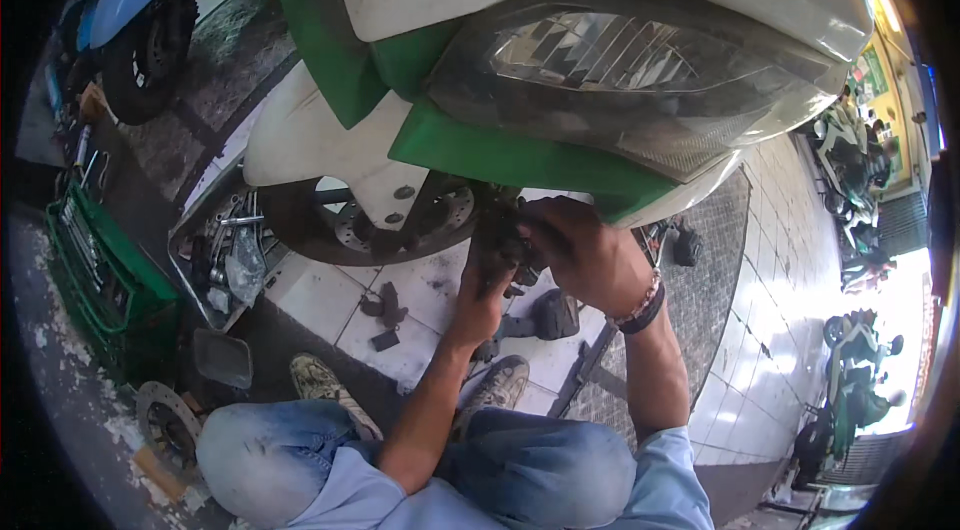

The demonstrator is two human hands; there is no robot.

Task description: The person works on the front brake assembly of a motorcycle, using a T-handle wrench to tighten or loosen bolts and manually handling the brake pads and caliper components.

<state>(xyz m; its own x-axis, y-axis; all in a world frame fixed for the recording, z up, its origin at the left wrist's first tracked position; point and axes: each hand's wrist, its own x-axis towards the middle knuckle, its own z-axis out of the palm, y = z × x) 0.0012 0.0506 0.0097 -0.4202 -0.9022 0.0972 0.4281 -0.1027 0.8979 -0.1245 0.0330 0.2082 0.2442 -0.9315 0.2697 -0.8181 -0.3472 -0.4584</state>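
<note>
Both my hands meet below the green lower trim (530,152) of a white-and-green scooter, just right of its front wheel (310,230). Between them is a dark, greasy metal part (522,273), possibly a brake caliper; its outline is mostly hidden. My left hand (487,282) is closed round its left side. From the right, my right hand (585,252) grips the same part with bent fingers, their tips partly lost in shadow. A brake disc (455,215) shows on the wheel beside them. Whether the part is attached to the scooter I cannot tell.
Small dark parts (385,305) and a black block-shaped piece (553,315) lie on the tiles. Left stand a tray of tools (235,250), a green toolbox (105,275) and a loose brake disc (168,420). The headlight (600,50) overhangs my hands. Other scooters (855,370) stand right.
</note>
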